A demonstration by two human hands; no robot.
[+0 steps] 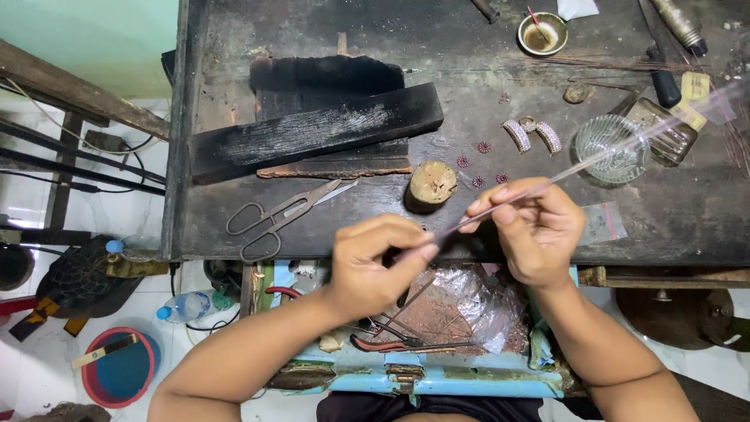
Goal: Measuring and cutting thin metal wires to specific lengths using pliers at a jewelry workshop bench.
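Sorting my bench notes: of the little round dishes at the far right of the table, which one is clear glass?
The clear glass dish, ribbed, just beyond the right hand. The other, a small metal bowl farther back, is opaque, with brownish residue and a thin stick inside.

- We see a clear, glossy plastic sleeve (625, 148) pinched in our fingers.
- We see a rough, matt, charred wooden block (312, 133).
- We see dull metal scissors (281, 215).
- We see a shiny cut-glass dish (611, 148).
- We see a worn, dark wooden bench (664, 227).

A long, narrow clear plastic sleeve (625, 144) slants from lower left up to the right above the dark workbench. Its lower end is pinched between fingertips; the upper end blurs out.
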